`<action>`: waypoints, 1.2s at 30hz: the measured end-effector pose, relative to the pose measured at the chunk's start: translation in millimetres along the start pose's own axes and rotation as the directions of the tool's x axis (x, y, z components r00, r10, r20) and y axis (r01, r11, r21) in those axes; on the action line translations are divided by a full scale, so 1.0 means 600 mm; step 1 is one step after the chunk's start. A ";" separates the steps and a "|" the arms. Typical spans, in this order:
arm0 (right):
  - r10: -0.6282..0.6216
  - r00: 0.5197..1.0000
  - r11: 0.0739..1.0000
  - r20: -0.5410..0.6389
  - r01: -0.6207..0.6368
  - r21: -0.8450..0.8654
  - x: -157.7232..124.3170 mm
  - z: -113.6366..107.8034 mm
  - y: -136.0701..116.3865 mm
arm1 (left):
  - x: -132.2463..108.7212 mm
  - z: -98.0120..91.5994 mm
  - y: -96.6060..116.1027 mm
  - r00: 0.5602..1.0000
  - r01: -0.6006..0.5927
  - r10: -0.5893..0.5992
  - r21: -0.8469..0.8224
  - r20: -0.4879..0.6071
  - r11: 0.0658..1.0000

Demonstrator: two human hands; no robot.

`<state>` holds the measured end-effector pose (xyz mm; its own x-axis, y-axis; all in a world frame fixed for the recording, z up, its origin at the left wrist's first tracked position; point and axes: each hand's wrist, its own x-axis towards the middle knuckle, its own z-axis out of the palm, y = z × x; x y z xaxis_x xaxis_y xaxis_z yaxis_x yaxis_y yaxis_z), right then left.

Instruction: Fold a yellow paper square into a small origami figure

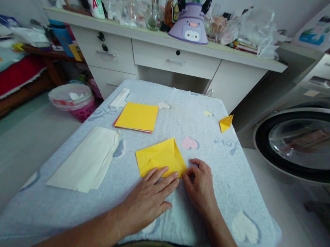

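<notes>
A partly folded yellow paper sheet lies on the pale blue cloth-covered table. My left hand lies flat with fingers stretched out, its fingertips pressing the sheet's near edge. My right hand is beside it, fingers curled and pinching the sheet's right corner. A stack of yellow square papers sits farther back on the left. A small folded yellow paper piece rests near the table's right edge.
A cream folded cloth or bag lies at the left of the table, a white stick-like object behind it. A cluttered white desk stands beyond; a washing machine is at right, a pink bin at left.
</notes>
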<state>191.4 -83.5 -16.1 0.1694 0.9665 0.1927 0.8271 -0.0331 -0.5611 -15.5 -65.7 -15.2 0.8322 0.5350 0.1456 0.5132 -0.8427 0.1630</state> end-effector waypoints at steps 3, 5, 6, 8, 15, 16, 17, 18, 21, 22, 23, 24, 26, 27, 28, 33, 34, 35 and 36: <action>0.005 1.000 1.000 0.008 -0.005 0.013 0.001 -0.003 0.003 | 0.001 -0.002 0.004 1.000 0.000 0.000 0.008 0.014 1.000; 0.008 1.000 0.999 0.026 -0.009 0.041 0.001 -0.009 0.008 | 0.002 -0.002 0.007 1.000 0.004 -0.004 0.012 0.027 1.000; 0.007 0.999 0.998 0.037 -0.010 0.062 0.002 -0.012 0.011 | 0.003 -0.002 0.009 0.999 0.004 -0.005 0.011 0.034 1.000; -0.003 0.998 0.994 0.063 -0.004 0.111 0.002 -0.020 0.018 | 0.004 -0.003 0.011 0.999 0.007 -0.007 0.009 0.050 1.000; -0.058 0.995 0.984 0.076 0.044 0.170 -0.003 -0.032 0.025 | 0.003 -0.002 0.012 0.999 0.012 -0.012 0.001 0.052 1.000; -0.063 0.995 0.985 0.079 0.049 0.166 -0.004 -0.032 0.024 | 0.003 -0.001 0.012 0.999 0.012 -0.012 0.002 0.048 1.000; -0.067 0.994 0.986 0.081 0.053 0.157 -0.005 -0.031 0.022 | 0.003 0.000 0.012 0.999 0.011 -0.012 0.003 0.045 1.000; -0.069 0.994 0.988 0.085 0.056 0.142 -0.006 -0.030 0.021 | 0.003 0.001 0.012 0.999 0.012 -0.012 0.005 0.044 1.000; -0.055 0.994 0.996 0.090 0.048 0.077 -0.005 -0.024 0.017 | 0.004 0.001 0.012 0.999 0.019 -0.019 0.000 0.040 1.000; -0.044 0.995 0.998 0.086 0.040 0.055 -0.005 -0.022 0.016 | 0.005 0.000 0.013 0.999 0.023 -0.023 -0.003 0.039 1.000; -0.033 0.996 0.999 0.079 0.030 0.038 -0.004 -0.019 0.015 | 0.005 0.000 0.013 0.999 0.025 -0.025 -0.007 0.040 1.000; -0.023 0.997 0.999 0.072 0.021 0.025 -0.002 -0.017 0.015 | 0.005 0.000 0.013 0.999 0.027 -0.026 -0.012 0.042 1.000; -0.008 0.998 1.000 0.065 0.007 0.009 -0.001 -0.014 0.014 | 0.005 -0.001 0.013 0.998 0.030 -0.029 -0.020 0.047 0.999; -0.003 0.998 1.000 0.064 0.003 0.005 0.000 -0.013 0.014 | 0.005 -0.001 0.013 0.998 0.033 -0.032 -0.024 0.047 0.999; -0.001 0.998 1.000 0.064 0.001 0.004 0.000 -0.013 0.014 | 0.006 -0.001 0.014 0.998 0.037 -0.036 -0.026 0.047 0.999; -0.005 0.999 1.000 0.043 0.005 0.008 0.000 -0.013 0.012 | 0.007 -0.003 0.016 0.997 0.057 -0.056 -0.014 0.050 0.998; -0.004 0.999 1.000 0.038 0.004 0.005 0.000 -0.013 0.012 | 0.008 -0.003 0.016 0.997 0.062 -0.062 -0.013 0.050 0.998; -0.003 0.999 1.000 0.035 0.003 -0.001 0.000 -0.012 0.012 | 0.008 -0.004 0.015 0.997 0.068 -0.067 -0.015 0.049 0.998; -0.005 1.000 1.000 0.031 0.005 -0.009 0.000 -0.011 0.012 | 0.008 -0.004 0.015 0.996 0.072 -0.071 -0.019 0.050 0.997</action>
<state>200.9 -85.2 -14.6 0.1485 0.9741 0.1704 0.8325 -0.0301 -0.5532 -7.6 -70.6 -10.5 0.8033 0.5896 0.0849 0.5675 -0.8008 0.1913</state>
